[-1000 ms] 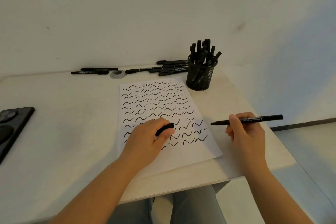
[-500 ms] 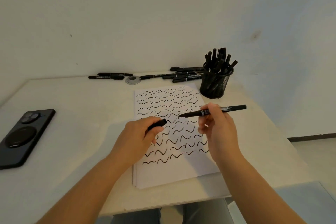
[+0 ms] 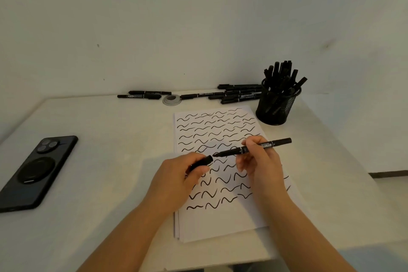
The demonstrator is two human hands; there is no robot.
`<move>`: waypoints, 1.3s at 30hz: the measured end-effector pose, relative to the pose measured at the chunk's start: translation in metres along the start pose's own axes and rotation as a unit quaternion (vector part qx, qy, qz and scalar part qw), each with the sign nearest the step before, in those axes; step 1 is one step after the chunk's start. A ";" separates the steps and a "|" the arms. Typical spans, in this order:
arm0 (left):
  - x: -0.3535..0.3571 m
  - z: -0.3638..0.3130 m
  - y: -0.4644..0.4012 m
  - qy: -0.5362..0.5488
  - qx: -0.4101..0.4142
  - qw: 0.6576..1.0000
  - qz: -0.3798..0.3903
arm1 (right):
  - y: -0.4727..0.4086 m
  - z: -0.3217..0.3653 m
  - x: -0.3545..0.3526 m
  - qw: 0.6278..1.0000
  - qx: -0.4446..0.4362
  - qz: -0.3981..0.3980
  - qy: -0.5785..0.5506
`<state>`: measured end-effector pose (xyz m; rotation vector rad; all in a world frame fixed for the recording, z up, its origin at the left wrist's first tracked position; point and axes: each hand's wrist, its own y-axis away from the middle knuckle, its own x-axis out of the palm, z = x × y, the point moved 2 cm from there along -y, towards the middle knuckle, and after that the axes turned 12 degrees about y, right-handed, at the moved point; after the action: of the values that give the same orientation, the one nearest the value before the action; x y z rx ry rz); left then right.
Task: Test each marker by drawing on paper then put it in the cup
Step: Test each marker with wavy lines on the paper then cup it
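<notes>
Right hand pinches a black marker mid-barrel, held roughly level above the paper, tip pointing left. Left hand has its grip curled round the marker cap, open end facing the tip; cap and tip are just beside each other, can't tell if touching. Paper lies on the white surface and is covered in rows of black squiggles, bottom strip blank. Black mesh cup stands at the paper's far right corner, packed with upright markers. Loose markers lie in a pile along the wall just left of the cup, two more markers further left, with a small round grey disc between the groups. Black phone lies face down near the surface's left edge, well apart from the paper.
</notes>
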<state>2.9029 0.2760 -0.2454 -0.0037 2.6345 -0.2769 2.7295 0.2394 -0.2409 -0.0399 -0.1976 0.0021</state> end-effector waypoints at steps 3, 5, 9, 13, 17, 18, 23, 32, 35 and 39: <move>0.000 -0.002 0.001 -0.007 0.005 1.000 0.001 | 0.002 0.000 0.001 0.999 -0.008 0.002 0.034; 0.000 -0.004 0.001 -0.007 0.006 1.000 0.002 | 0.003 0.001 0.001 0.999 -0.015 0.003 0.052; 0.000 -0.006 0.003 -0.008 0.011 1.000 0.010 | 0.007 0.003 0.002 0.995 -0.032 0.001 0.091; 0.001 -0.008 0.003 -0.015 0.026 1.000 0.007 | 0.010 0.005 0.006 0.992 -0.051 0.029 0.110; 0.001 -0.010 0.004 -0.013 0.041 0.999 0.009 | 0.012 0.006 0.010 0.987 -0.057 0.070 0.131; 0.002 -0.010 0.004 -0.012 0.043 0.999 0.010 | 0.012 0.006 0.011 0.986 -0.061 0.078 0.136; 0.002 -0.011 0.006 0.014 0.045 0.999 0.008 | 0.015 0.006 0.014 0.978 -0.075 0.113 0.159; 0.003 -0.013 0.006 0.073 0.024 0.997 0.019 | 0.017 0.004 0.016 0.975 -0.079 0.155 0.139; 0.002 -0.013 0.006 0.100 0.014 0.995 0.026 | 0.017 0.005 0.017 0.973 -0.085 0.164 0.138; 0.001 -0.015 0.004 0.093 0.023 0.995 0.023 | 0.016 0.006 0.019 0.974 -0.100 0.160 0.129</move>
<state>2.8949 0.2827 -0.2339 0.1027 2.8082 -0.3363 2.7471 0.2554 -0.2321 -0.2708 0.0715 0.2980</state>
